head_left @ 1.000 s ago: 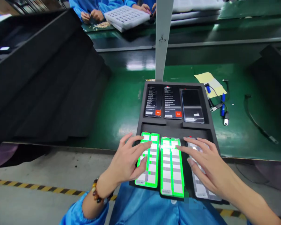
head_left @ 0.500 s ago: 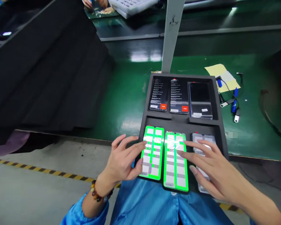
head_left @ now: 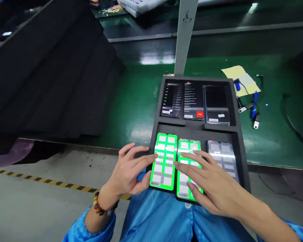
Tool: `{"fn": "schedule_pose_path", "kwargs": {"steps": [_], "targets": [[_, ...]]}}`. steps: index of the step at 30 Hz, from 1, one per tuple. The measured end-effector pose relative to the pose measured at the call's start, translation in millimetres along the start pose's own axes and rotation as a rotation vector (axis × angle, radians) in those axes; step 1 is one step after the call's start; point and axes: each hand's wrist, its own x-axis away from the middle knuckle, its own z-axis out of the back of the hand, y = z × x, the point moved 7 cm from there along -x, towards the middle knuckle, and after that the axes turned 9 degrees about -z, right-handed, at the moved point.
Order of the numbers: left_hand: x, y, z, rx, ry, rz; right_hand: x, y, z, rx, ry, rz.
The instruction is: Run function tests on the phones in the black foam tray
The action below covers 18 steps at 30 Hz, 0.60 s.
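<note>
A black foam tray (head_left: 194, 127) holds two rows of smartphones, its front end over my lap. My left hand (head_left: 132, 169), fingers spread, has a fingertip at the left edge of the front-left smartphone (head_left: 164, 164), whose screen shows a green and white grid. Over the front-middle smartphone (head_left: 189, 144), with a similar grid, lies my right hand (head_left: 207, 178), fingers apart and index tip near that phone's left edge. The front-right smartphone (head_left: 222, 153) shows a grey and white grid and is partly hidden by my right hand. Neither hand grips anything.
Behind are two smartphones with text screens (head_left: 171, 99) and a dark-screened one (head_left: 216, 102). On the green bench (head_left: 136, 104) lie yellow paper (head_left: 236, 72), cables and a blue pen (head_left: 254, 104). A grey post (head_left: 185, 37) rises behind the tray; black sheeting (head_left: 58, 77) stands left.
My right hand has moved left across the front-middle phone, uncovering more of the front-right one. The back-left phone's screen has switched from text with a red button to a list. My left hand hardly moved.
</note>
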Motion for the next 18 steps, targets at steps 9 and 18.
{"fn": "schedule_pose_path", "kwargs": {"steps": [9,18], "targets": [[-21,17,-22.8,0.135,-0.056,-0.114,43,33,23,0.132,0.028,-0.062],[-4,6,-8.2,0.112,-0.065,-0.049,28,11,9,0.07,0.006,-0.015]]}}
